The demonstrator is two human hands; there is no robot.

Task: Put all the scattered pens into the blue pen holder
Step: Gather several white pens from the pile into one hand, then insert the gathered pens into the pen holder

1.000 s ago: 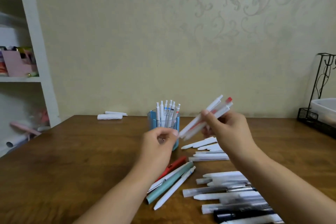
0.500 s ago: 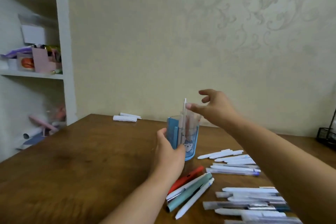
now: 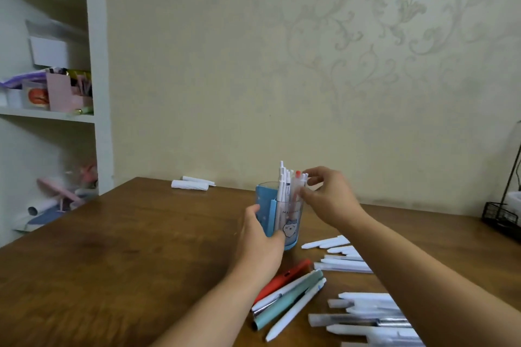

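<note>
The blue pen holder (image 3: 293,224) stands upright mid-table, with several white pens (image 3: 283,189) and a red-tipped one in it. My left hand (image 3: 260,236) grips the holder's near left side. My right hand (image 3: 327,197) is at the holder's right rim, thumb and fingers pinching the pen tops. On the table in front lie a red pen (image 3: 284,279), a teal pen (image 3: 287,300) and a white pen (image 3: 296,310). More white pens (image 3: 344,262) lie to the right, partly hidden by my right forearm. Another pile of pens (image 3: 366,315) is at the lower right.
The brown wooden table (image 3: 127,262) carries two white paper rolls (image 3: 191,184) at its far edge. A white shelf unit (image 3: 95,93) with clutter stands at the left. A black wire rack (image 3: 501,214) sits at the table's right edge.
My right hand carried a bunch of pens over the holder and lowered them in; they now stand in it. My left hand closed around the holder. The view shifted right.
</note>
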